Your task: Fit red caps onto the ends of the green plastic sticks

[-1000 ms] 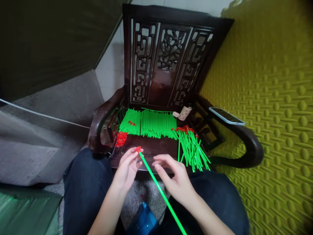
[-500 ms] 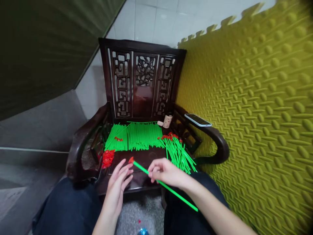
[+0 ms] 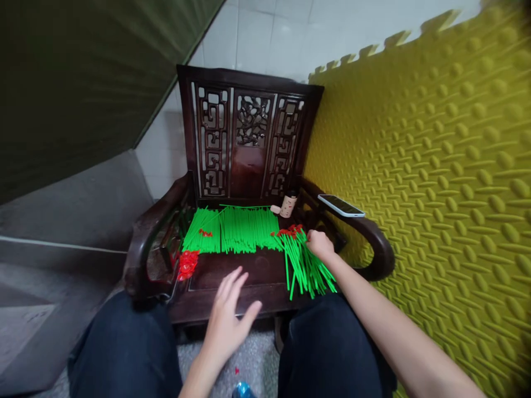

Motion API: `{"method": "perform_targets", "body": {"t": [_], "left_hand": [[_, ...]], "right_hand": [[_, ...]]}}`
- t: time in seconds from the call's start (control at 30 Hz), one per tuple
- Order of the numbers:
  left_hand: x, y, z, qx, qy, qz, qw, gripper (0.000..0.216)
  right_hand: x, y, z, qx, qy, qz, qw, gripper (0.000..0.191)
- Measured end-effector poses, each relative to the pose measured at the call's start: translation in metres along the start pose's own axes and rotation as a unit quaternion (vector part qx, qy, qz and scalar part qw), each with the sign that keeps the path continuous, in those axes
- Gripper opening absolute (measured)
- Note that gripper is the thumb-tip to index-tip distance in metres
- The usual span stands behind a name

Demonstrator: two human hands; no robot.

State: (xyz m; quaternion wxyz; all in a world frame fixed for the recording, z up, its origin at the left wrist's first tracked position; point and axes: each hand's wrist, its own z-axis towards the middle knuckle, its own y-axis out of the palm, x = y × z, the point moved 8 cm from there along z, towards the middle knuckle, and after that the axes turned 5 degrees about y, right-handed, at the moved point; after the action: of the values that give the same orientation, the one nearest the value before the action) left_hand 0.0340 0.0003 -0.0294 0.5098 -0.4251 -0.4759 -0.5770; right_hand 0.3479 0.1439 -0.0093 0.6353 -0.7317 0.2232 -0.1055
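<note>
My left hand (image 3: 228, 318) is open above the front edge of the wooden chair seat, fingers spread and nothing in it. My right hand (image 3: 320, 244) is closed at the right side of a pile of green plastic sticks with red tips (image 3: 305, 265). Its fingers are curled and turned away, so what they hold, if anything, is hidden. Rows of plain green sticks (image 3: 249, 229) lie across the back of the seat. A heap of red plastic cup-shaped pieces (image 3: 188, 264) sits at the seat's left edge, and several small red pieces (image 3: 205, 233) rest on the left row of sticks.
A pink bottle with a dark top (image 3: 289, 203) stands at the back right of the seat beside a small pale case (image 3: 275, 209). A phone (image 3: 341, 205) lies on the right armrest. Yellow foam matting (image 3: 435, 166) rises on the right. A blue object (image 3: 243, 389) is on the floor.
My right hand has moved right and away from me, from holding a red-tipped green stick in front of me to the red-tipped pile. My left hand has shifted right, still open.
</note>
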Motion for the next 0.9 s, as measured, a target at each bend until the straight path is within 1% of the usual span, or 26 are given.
{"method": "perform_targets", "body": {"t": [0.03,0.07,0.1,0.13,0.17,0.2,0.23,0.27,0.3,0.4,0.47,0.53,0.63,0.7,0.77,0.83,0.87,0.9], "left_hand": [[0.002,0.01,-0.004,-0.031,-0.004,-0.027,0.999,0.051],[0.002,0.021,-0.009,-0.064,-0.03,-0.09,0.993,0.053],[-0.001,0.033,-0.013,-0.098,-0.072,-0.181,0.976,0.056],[-0.002,0.044,-0.018,-0.127,-0.118,-0.281,0.944,0.06],[-0.002,0.053,-0.022,-0.146,-0.16,-0.376,0.901,0.066],[0.0,0.059,-0.025,-0.154,-0.189,-0.454,0.857,0.07],[0.001,0.061,-0.025,-0.152,-0.207,-0.509,0.821,0.073],[0.002,0.061,-0.024,-0.143,-0.215,-0.543,0.799,0.073],[0.002,0.058,-0.022,-0.128,-0.217,-0.561,0.789,0.072],[-0.002,0.049,-0.016,-0.097,-0.223,-0.579,0.779,0.068],[-0.004,0.043,-0.012,-0.083,-0.225,-0.587,0.774,0.068],[-0.008,0.037,-0.009,-0.068,-0.223,-0.588,0.775,0.067],[-0.018,0.028,-0.004,-0.043,-0.216,-0.57,0.791,0.065],[-0.027,0.021,-0.001,-0.025,-0.213,-0.559,0.801,0.063],[-0.04,0.013,0.002,-0.001,-0.212,-0.544,0.812,0.062],[-0.053,0.001,0.005,0.032,-0.208,-0.516,0.83,0.06],[-0.061,-0.006,0.007,0.051,-0.204,-0.493,0.844,0.06],[-0.068,-0.015,0.009,0.072,-0.195,-0.448,0.87,0.06]], "right_hand": [[0.002,0.003,0.002,0.001,0.001,-0.02,1.0,0.028],[0.003,0.007,0.003,0.0,0.001,-0.038,0.999,0.028],[0.004,0.01,0.005,0.0,0.0,-0.055,0.999,0.028],[0.005,0.012,0.006,0.001,0.0,-0.07,0.998,0.028],[0.005,0.014,0.008,0.002,-0.001,-0.083,0.997,0.028],[0.005,0.015,0.008,0.006,-0.002,-0.095,0.995,0.028],[0.004,0.015,0.009,0.011,-0.005,-0.106,0.994,0.028],[0.003,0.014,0.008,0.02,-0.009,-0.116,0.993,0.028],[0.001,0.012,0.007,0.032,-0.017,-0.125,0.992,0.028],[-0.016,0.006,-0.001,0.075,-0.071,-0.143,0.984,0.029],[-0.036,0.006,-0.01,0.091,-0.136,-0.148,0.975,0.029],[-0.062,0.014,-0.022,0.084,-0.217,-0.148,0.961,0.03],[-0.1,0.036,-0.042,0.05,-0.329,-0.143,0.932,0.033],[-0.121,0.055,-0.054,0.022,-0.382,-0.139,0.913,0.036],[-0.136,0.074,-0.064,-0.008,-0.417,-0.138,0.898,0.039],[-0.145,0.092,-0.071,-0.039,-0.44,-0.14,0.886,0.04],[-0.147,0.1,-0.074,-0.056,-0.448,-0.143,0.881,0.04],[-0.148,0.108,-0.077,-0.071,-0.455,-0.146,0.876,0.04]]}}
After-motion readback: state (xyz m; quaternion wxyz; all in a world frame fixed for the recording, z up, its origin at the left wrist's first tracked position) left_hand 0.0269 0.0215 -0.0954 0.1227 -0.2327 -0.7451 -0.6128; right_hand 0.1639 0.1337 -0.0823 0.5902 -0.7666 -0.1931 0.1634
